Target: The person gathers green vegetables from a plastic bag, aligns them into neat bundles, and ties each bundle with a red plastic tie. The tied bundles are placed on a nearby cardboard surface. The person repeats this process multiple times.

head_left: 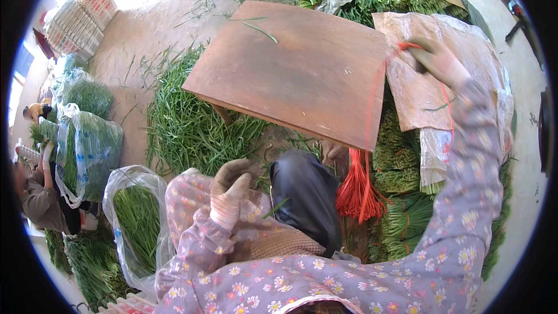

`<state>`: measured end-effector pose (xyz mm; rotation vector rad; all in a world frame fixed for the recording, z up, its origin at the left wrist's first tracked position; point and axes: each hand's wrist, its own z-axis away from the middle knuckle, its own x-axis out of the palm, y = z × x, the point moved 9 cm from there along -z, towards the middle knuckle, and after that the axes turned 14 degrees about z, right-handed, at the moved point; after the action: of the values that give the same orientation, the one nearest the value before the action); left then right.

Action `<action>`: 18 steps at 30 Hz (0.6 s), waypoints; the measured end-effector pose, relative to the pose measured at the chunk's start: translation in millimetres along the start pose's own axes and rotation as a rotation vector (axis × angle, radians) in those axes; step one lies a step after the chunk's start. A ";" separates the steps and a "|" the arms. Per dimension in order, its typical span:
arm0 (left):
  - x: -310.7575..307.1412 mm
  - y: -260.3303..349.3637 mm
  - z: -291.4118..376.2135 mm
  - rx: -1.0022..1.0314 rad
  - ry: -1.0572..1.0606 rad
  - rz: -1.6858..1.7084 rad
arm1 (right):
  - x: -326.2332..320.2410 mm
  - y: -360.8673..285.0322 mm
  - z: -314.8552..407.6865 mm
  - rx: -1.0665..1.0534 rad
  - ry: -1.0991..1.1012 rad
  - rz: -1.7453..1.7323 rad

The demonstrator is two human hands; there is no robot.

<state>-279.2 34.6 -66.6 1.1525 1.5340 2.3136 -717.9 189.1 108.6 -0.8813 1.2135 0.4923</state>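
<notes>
My right hand [439, 61], in a soiled glove, is raised beyond the table's right edge and pinches a red plastic string [404, 46]. The string trails blurred down past the table corner, and another red strand hangs below the wrist. At the near right corner of the wooden table [296, 69] hangs a thick bundle of red strings [358, 192]. My left hand [229, 194], also gloved, hovers over my lap. Its fingers are curled with the thumb apart, and nothing shows in it. A few green leaf pieces [261, 32] lie on the tabletop.
Loose green leaves [192, 117] heap under the table's left side. Tied green bundles [403, 222] are stacked at right, partly beneath a brown sheet [418, 96]. An open plastic bag [111, 196] of greens stands at left. Another person [43, 200] works beyond it, near filled bags [98, 139].
</notes>
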 end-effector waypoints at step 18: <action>-196.5 85.2 -311.8 0.043 0.468 -0.915 | 241.3 103.8 32.5 0.416 0.281 -0.261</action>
<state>-322.5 -330.3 -156.3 -0.1623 1.7259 1.9219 -701.9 247.0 -149.2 -0.7481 1.3667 -0.0998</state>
